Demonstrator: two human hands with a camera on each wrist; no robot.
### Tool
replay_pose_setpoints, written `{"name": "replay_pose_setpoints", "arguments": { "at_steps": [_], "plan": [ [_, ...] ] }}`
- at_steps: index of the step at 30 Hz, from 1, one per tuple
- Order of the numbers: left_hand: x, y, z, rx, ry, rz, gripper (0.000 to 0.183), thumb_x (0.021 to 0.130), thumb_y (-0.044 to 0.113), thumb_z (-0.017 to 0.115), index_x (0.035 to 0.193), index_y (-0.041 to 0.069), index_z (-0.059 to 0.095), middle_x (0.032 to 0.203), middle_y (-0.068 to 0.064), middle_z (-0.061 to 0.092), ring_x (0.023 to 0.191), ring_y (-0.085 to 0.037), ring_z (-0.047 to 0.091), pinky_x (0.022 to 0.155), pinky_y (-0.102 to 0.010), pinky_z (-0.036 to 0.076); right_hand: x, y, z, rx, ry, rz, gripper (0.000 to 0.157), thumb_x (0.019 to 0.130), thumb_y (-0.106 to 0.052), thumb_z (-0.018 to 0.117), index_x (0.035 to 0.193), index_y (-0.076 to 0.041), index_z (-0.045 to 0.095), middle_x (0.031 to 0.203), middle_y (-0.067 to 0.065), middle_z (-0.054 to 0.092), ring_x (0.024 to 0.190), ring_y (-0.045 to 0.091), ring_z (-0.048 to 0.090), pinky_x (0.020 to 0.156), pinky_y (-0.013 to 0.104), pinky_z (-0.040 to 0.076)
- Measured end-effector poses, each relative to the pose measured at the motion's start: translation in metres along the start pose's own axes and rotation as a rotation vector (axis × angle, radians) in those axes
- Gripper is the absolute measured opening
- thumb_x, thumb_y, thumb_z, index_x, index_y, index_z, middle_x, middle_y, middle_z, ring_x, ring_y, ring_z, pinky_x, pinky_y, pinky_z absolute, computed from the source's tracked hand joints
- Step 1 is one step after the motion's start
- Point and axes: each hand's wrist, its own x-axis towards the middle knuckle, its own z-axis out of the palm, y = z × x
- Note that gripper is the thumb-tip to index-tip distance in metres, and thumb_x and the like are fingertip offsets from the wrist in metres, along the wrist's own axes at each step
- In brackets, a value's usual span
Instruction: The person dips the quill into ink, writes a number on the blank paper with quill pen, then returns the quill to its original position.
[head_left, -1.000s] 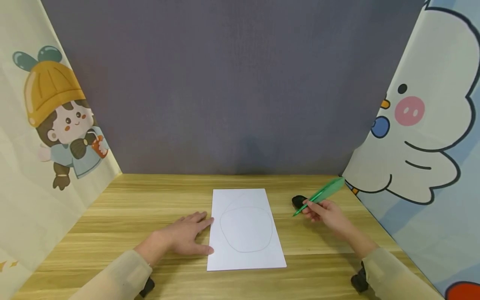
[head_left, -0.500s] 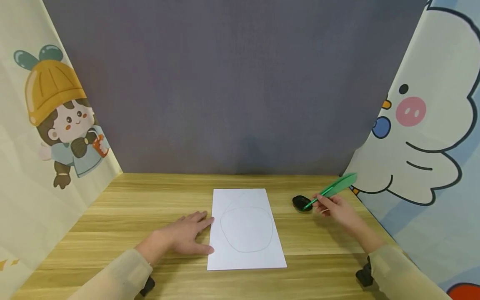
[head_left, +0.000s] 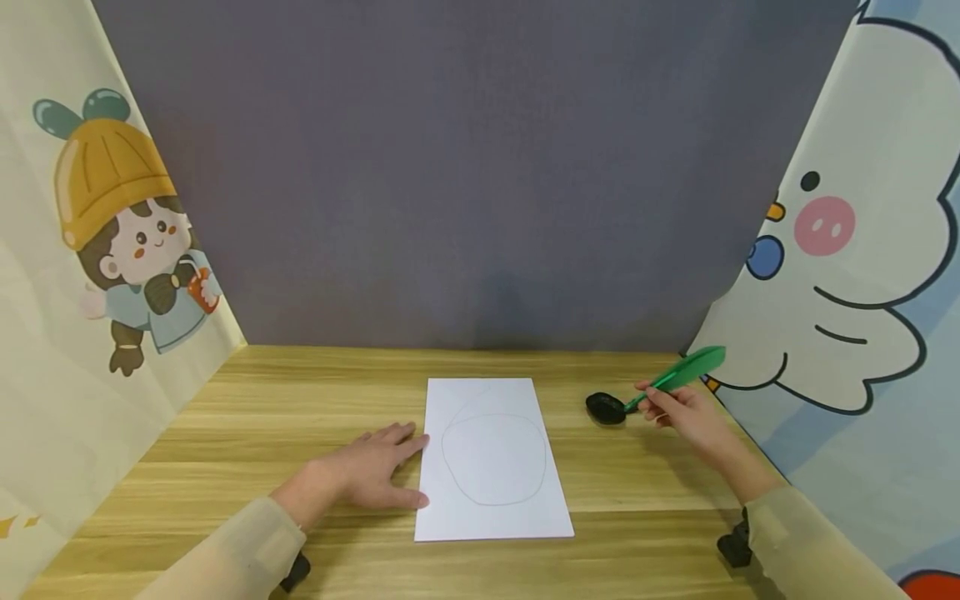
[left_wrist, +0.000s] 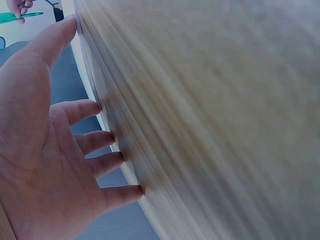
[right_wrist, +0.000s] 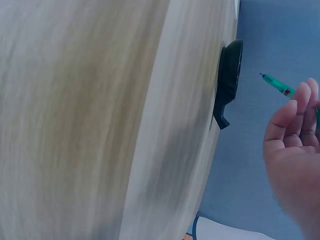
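Observation:
My right hand (head_left: 686, 417) pinches a green feather pen (head_left: 697, 365) near its lower part, the plume leaning up and away to the right. In the right wrist view the pen's tip (right_wrist: 270, 81) points toward a small black dish (right_wrist: 230, 70) with a short bent stub and stands apart from it. The same dish (head_left: 606, 408) lies on the table right of a white sheet of paper (head_left: 495, 521). A thin round outline and a fainter curve above it are drawn there. My left hand (head_left: 371, 471) lies with fingers spread, thumb and index fingertips at the sheet's left edge.
The wood-grain table (head_left: 300, 400) ends at a dark grey backdrop (head_left: 480, 183). Printed cartoon sheets, a child in a yellow hat (head_left: 112, 183) and a white bird (head_left: 847, 250), stand at the left and right sides.
My right hand has moved to the right and slightly back with the pen, uncovering the black dish it partly hid. My left hand and the paper have stayed put.

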Motion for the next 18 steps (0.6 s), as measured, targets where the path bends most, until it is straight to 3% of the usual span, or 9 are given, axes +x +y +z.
{"name": "replay_pose_setpoints", "arguments": {
  "at_steps": [5, 8, 12, 18],
  "plan": [
    [0.000, 0.000, 0.001, 0.003, 0.003, 0.001, 0.103, 0.094, 0.076, 0.068, 0.173, 0.018, 0.036, 0.182, -0.019, 0.025, 0.168, -0.045, 0.025, 0.134, -0.071, 0.025, 0.000, 0.002, -0.004, -0.018, 0.009, -0.049, 0.047, 0.117, -0.025, 0.056, 0.145, 0.012, 0.062, 0.103, -0.010, 0.081, 0.091, 0.009, 0.075, 0.081, 0.028, 0.064],
    [0.000, -0.001, 0.001, 0.005, 0.005, 0.000, 0.103, 0.094, 0.076, 0.068, 0.173, 0.018, 0.036, 0.182, -0.019, 0.025, 0.168, -0.045, 0.025, 0.134, -0.071, 0.025, -0.001, 0.000, -0.006, -0.027, -0.004, -0.102, 0.045, 0.116, -0.020, 0.057, 0.146, 0.015, 0.060, 0.111, -0.011, 0.083, 0.095, 0.008, 0.079, 0.081, 0.028, 0.066],
    [0.000, -0.001, 0.001, 0.005, 0.005, -0.001, 0.103, 0.094, 0.077, 0.068, 0.173, 0.018, 0.036, 0.182, -0.020, 0.025, 0.168, -0.045, 0.025, 0.133, -0.071, 0.025, -0.004, -0.002, -0.010, -0.014, -0.068, -0.142, 0.051, 0.116, -0.016, 0.058, 0.156, 0.014, 0.050, 0.132, -0.008, 0.079, 0.108, 0.007, 0.080, 0.087, 0.025, 0.067],
    [0.001, -0.001, 0.001, 0.008, 0.003, 0.006, 0.103, 0.094, 0.076, 0.068, 0.173, 0.017, 0.037, 0.181, -0.020, 0.026, 0.168, -0.046, 0.025, 0.133, -0.072, 0.025, -0.007, 0.002, -0.015, 0.000, -0.159, -0.183, 0.056, 0.117, -0.015, 0.053, 0.164, 0.012, 0.039, 0.145, -0.013, 0.070, 0.120, 0.003, 0.076, 0.095, 0.025, 0.065]
  ]
}}
